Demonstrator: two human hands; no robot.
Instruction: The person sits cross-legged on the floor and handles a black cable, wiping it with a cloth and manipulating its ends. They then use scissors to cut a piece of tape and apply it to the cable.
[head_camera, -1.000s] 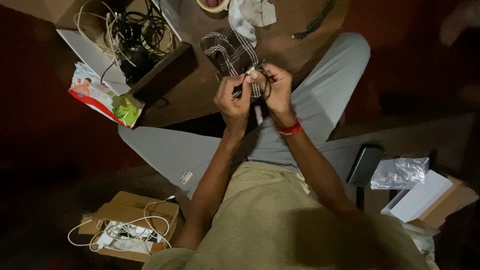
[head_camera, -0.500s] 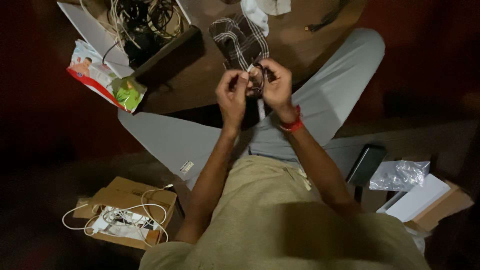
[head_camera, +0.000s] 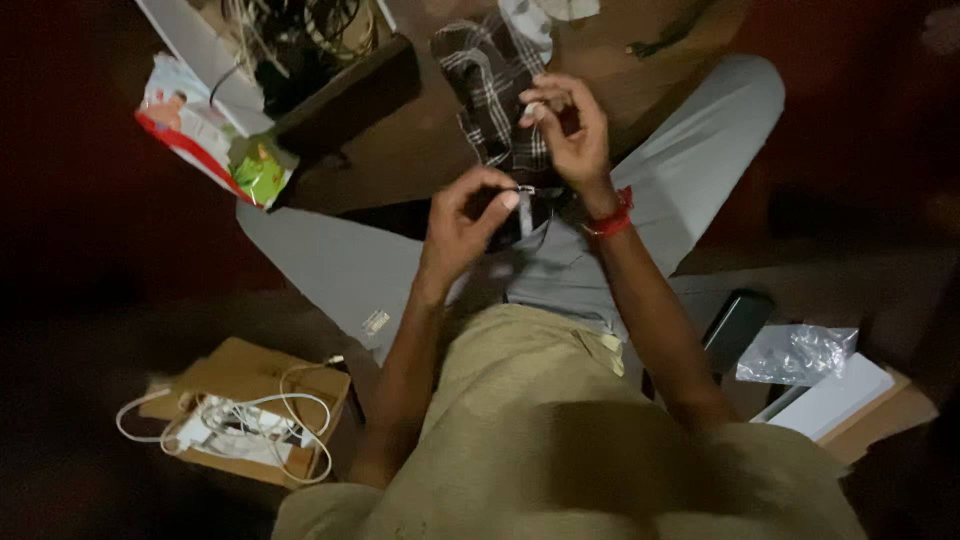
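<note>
While pinching the small metal-tipped connector (head_camera: 524, 190) in left hand (head_camera: 462, 228), keep right hand (head_camera: 568, 130) fingers closed on the thin pale piece (head_camera: 537, 111), steady above the dark checked cloth (head_camera: 492, 90).

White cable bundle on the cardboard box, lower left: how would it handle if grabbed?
The white cable bundle is probably floppy: its loops sag loosely over the cardboard box. Likely light, being thin. One loop trails off the box edge, so it may snag or unravel when lifted.
</note>
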